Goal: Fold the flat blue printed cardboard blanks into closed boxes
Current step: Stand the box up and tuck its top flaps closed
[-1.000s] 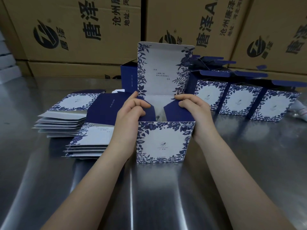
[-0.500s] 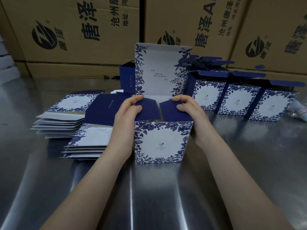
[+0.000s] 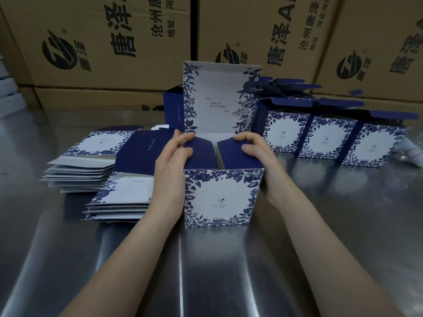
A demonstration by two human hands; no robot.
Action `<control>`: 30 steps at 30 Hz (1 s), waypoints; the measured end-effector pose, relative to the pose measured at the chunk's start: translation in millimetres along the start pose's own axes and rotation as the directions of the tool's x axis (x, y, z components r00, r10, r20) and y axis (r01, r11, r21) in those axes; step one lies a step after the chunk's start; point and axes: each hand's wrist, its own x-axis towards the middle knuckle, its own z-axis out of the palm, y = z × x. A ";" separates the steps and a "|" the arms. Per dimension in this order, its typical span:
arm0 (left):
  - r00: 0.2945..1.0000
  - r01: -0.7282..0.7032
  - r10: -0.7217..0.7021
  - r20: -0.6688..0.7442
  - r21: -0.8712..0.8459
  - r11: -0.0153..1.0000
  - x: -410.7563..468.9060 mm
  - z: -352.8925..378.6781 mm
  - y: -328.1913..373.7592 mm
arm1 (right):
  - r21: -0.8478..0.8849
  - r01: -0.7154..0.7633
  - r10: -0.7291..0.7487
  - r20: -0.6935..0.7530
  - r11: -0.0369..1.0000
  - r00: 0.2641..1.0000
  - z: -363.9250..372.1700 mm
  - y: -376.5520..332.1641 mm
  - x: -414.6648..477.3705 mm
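Box: half-folded blue-and-white floral cardboard box (image 3: 219, 197) stands mid-way on the steel table (image 3: 320, 225), its white lid panel (image 3: 217, 99) upright.
Left hand (image 3: 172, 163): grasps the box's left side, fingers curled over the navy left flap (image 3: 203, 154).
Right hand (image 3: 256, 152): grasps the right side, fingers bent onto the navy right flap (image 3: 231, 156); both flaps seem almost level.
Blanks: two stacks of flat printed blanks (image 3: 119, 197) lie left of the box.

What we cannot make out around the open box (image 3: 219, 197)
Two blue flaps (image 3: 201, 154) cover its inside, and both our palms, left hand (image 3: 170, 172) and right hand (image 3: 263, 161), lie hidden against its side walls. The print on its raised lid (image 3: 217, 99) is too small to read. Behind the lid a dark blue box (image 3: 172, 108) shows one side only; far right, a white object (image 3: 412, 152) is blurred and cut off.
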 end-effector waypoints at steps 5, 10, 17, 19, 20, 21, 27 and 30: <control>1.000 0.007 -0.007 -0.020 0.016 1.000 -0.3 1.7 3.4 | 0.011 0.007 -0.006 -0.013 1.000 1.000 0.7 1.3 3.3; 0.999 0.008 -0.007 -0.032 0.028 1.000 1.5 2.1 3.6 | -0.036 0.020 -0.023 -0.098 0.999 0.995 4.5 0.9 7.4; 0.999 -0.034 0.034 0.029 0.018 0.999 -0.9 -0.5 1.3 | 0.075 0.031 -0.033 0.021 0.997 0.999 1.7 5.4 0.5; 0.999 -0.044 0.043 0.024 0.009 0.999 -1.4 -0.4 0.3 | 0.088 0.039 -0.040 0.015 0.995 0.999 1.8 5.6 0.5; 0.999 -0.038 0.038 0.019 0.007 0.999 -1.0 -0.4 -0.3 | 0.081 0.042 -0.042 0.004 0.996 0.999 2.5 5.2 0.7; 0.999 -0.030 0.030 0.014 0.008 1.000 0.0 -0.5 -1.0 | 0.063 0.044 -0.044 -0.009 0.997 0.999 3.5 4.5 0.9; 1.000 -0.026 0.026 -0.016 0.028 0.999 4.2 -1.1 -0.5 | 0.025 0.040 -0.037 -0.101 0.999 0.994 6.6 0.9 1.8; 1.000 -0.013 0.013 -0.007 0.041 0.999 3.4 -0.2 1.1 | 0.063 0.041 -0.037 -0.055 0.997 0.998 7.0 2.2 -1.6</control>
